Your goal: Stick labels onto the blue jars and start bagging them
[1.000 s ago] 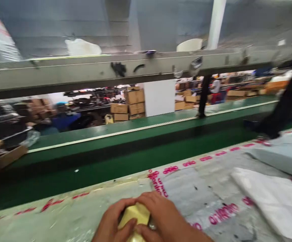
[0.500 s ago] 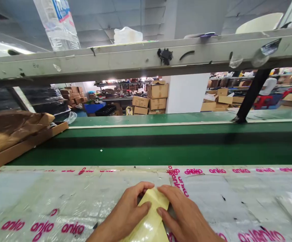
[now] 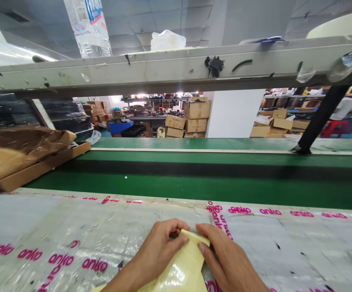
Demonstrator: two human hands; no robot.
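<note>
A glossy yellow sheet (image 3: 180,269) lies low in the middle of the view, its far end narrow and raised. My left hand (image 3: 164,247) is closed on its left edge, thumb on top. On the right edge, my right hand (image 3: 224,255) pinches the paper between thumb and fingers. The near part of the sheet passes under my left forearm and out of the frame. Beneath both hands is a table covered in clear plastic film (image 3: 103,227) with pink "anko" print.
A green belt (image 3: 164,186) runs across behind the table. An open carton with brown paper (image 3: 26,150) stands at the left. Overhead, a grey beam (image 3: 151,67) carries a plastic bottle (image 3: 92,32). A black post (image 3: 322,119) rises at the right.
The view has turned slightly left, so the surroundings sit further right. The far end of the yellow sheet now looks folded over, and my right fingertips are a little further from the left ones.
</note>
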